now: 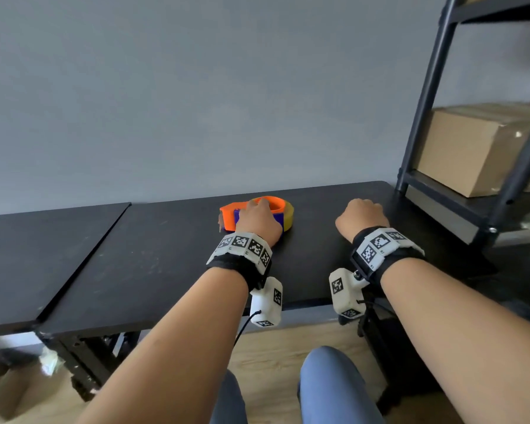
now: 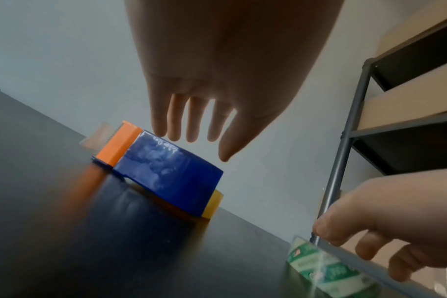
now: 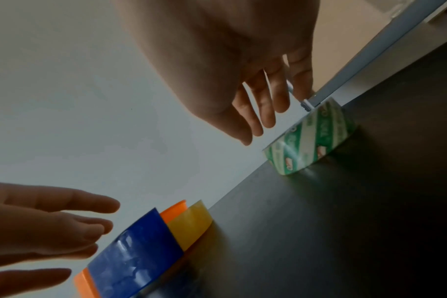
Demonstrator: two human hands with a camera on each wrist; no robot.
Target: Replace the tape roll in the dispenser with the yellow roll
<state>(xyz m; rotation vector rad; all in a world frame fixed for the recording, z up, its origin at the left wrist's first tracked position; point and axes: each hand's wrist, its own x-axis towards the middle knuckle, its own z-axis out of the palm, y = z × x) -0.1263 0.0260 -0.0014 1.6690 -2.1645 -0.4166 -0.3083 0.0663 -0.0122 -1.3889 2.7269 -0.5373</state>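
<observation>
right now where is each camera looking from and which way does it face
Head: on the head, looking forward and down at the table; both forearms, left hand, right hand and knees show.
Left wrist: under the left hand, facing the dispenser.
Right wrist: under the right hand, facing the green roll.
Shared: both wrist views show the dispenser, the green roll and both hands.

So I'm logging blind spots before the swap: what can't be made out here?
- Head view: right hand hides the green-printed roll.
- Head view: left hand covers much of the dispenser.
- Wrist views: yellow roll mostly behind the blue tape.
</observation>
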